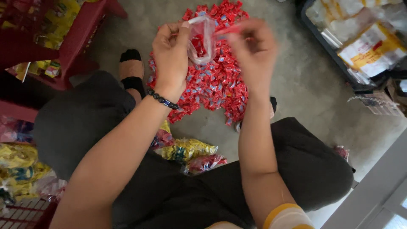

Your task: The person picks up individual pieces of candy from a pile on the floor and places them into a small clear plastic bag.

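Observation:
My left hand grips the rim of a small clear plastic bag with a few red sweets inside. My right hand, blurred by motion, pinches the bag's other edge together with what looks like a thin red strip. Both hands are raised over a large heap of red wrapped sweets spread on the grey floor. A dark beaded bracelet circles my left wrist. I sit with knees apart in dark trousers.
Filled packets of yellow and red sweets lie between my legs. A red plastic stool and yellow packets stand at the left. A dark tray of white and yellow packages sits at the top right.

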